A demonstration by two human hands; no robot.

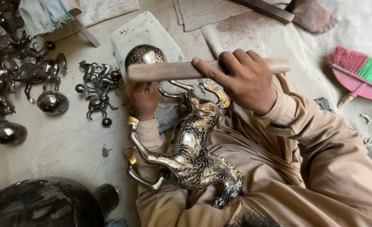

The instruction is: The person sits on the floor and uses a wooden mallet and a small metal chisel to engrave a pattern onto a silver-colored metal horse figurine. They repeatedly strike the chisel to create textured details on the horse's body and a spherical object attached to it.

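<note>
A shiny silver and gold metal horse figure (192,147) lies across my lap, its head near my body and its legs pointing left. My left hand (143,100) grips the part of the figure just below a round metal ball (145,55) resting on a pale block (146,31). My right hand (244,80) is shut on a long wooden stick (169,70), held level above the figure and across the ball.
Several dark metal horse figures (96,90) and metal balls (52,102) lie on the floor at left. A large dark rounded vessel (43,206) sits at bottom left. A pink brush with red and green bristles (360,75) lies at right. Another person's bare foot (314,16) is at top.
</note>
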